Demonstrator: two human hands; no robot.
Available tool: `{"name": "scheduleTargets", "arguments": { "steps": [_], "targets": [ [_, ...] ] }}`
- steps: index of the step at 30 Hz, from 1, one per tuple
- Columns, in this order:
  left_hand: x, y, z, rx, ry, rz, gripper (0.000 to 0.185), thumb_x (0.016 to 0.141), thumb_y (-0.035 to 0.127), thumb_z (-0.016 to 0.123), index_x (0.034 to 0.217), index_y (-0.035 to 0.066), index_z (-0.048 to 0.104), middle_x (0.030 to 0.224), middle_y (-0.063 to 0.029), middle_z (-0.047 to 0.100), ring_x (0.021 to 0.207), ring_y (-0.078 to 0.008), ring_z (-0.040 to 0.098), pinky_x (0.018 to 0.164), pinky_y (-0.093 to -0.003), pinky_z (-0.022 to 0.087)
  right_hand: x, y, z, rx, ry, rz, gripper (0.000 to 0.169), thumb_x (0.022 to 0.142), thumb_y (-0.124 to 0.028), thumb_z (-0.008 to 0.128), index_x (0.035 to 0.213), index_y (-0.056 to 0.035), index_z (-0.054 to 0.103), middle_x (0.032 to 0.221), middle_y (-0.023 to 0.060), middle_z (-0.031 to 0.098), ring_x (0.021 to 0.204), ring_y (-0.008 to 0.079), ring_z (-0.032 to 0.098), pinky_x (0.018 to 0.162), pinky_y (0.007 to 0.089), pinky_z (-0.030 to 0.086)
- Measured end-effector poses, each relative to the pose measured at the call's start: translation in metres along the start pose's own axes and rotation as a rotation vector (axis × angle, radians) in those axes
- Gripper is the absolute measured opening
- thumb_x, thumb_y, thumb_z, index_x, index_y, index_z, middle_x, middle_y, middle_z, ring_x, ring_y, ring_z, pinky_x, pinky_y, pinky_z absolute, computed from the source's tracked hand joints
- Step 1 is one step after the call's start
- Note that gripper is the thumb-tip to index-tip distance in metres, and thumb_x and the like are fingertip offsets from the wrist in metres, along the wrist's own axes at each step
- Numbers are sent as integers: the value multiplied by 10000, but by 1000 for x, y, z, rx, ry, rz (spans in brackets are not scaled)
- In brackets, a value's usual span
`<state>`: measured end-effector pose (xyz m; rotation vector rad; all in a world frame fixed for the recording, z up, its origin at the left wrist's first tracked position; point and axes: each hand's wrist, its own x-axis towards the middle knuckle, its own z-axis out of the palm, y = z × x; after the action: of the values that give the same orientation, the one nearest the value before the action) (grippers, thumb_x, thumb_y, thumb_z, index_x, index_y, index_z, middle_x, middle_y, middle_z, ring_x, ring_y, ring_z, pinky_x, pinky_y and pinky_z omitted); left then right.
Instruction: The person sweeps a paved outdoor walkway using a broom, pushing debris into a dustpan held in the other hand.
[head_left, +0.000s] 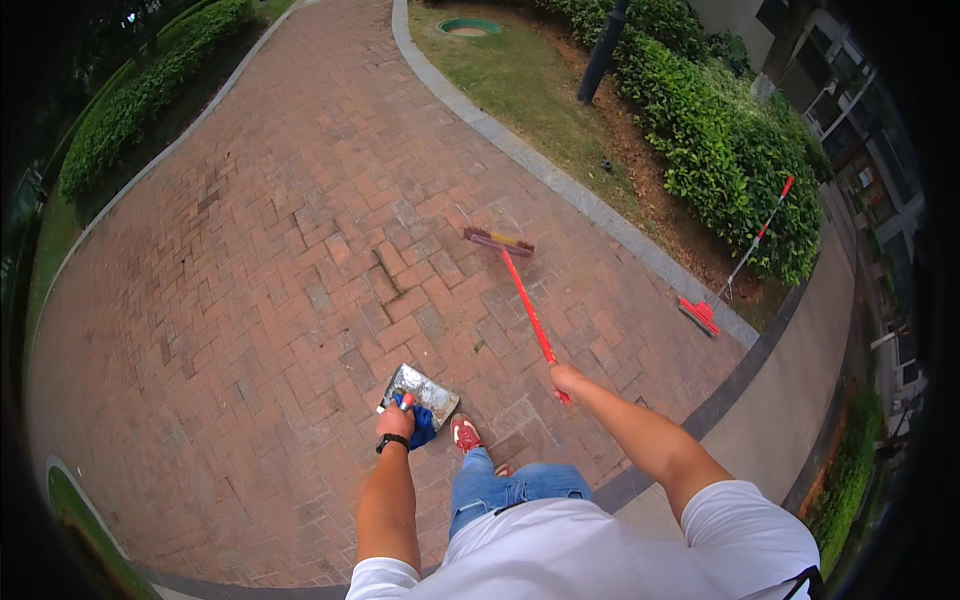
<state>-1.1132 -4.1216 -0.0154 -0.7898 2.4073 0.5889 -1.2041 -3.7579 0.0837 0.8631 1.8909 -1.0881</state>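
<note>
My right hand (568, 381) is closed around the lower end of a red handle that belongs to a push broom (528, 304). The broom's wide bristle head (499, 242) lies out ahead of me, at or close to the brick paving (330, 300). In my left hand (396, 423) is the handle of a metal dustpan (427, 394), its pan scuffed and dirty. A blue cloth (423, 429) hangs by the same hand, partly hidden by it. The dustpan is just ahead and left of my red shoe (465, 433).
A red-headed mop (699, 313) leans against the hedge (727, 142) on the right, its head by the stone curb (555, 176). Beyond the curb stand a dark lamp post (602, 56) and a green-rimmed ground cover (469, 28). Another hedge (150, 97) borders the left.
</note>
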Motion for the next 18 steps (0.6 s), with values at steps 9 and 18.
{"name": "scheduleTargets", "arguments": {
  "steps": [9, 18],
  "targets": [
    [-34, -20, 14, -21, 70, -81, 368, 826, 383, 591, 1084, 123, 625, 1053, -149, 668, 987, -313, 641, 825, -438, 516, -53, 130, 78, -108, -53, 53, 425, 977, -407, 371, 983, -23, 553, 671, 51, 518, 498, 149, 504, 429, 318, 437],
    [-55, -26, 18, -63, 116, -108, 382, 841, 378, 553, 1128, 134, 616, 1079, -161, 660, 1009, -333, 632, 854, -445, 507, -179, 176, -7, -78, -294, 65, 372, 975, -433, 434, 869, -90, 530, 608, -16, 485, 441, 87, 425, 410, 264, 369]
  ]
}}
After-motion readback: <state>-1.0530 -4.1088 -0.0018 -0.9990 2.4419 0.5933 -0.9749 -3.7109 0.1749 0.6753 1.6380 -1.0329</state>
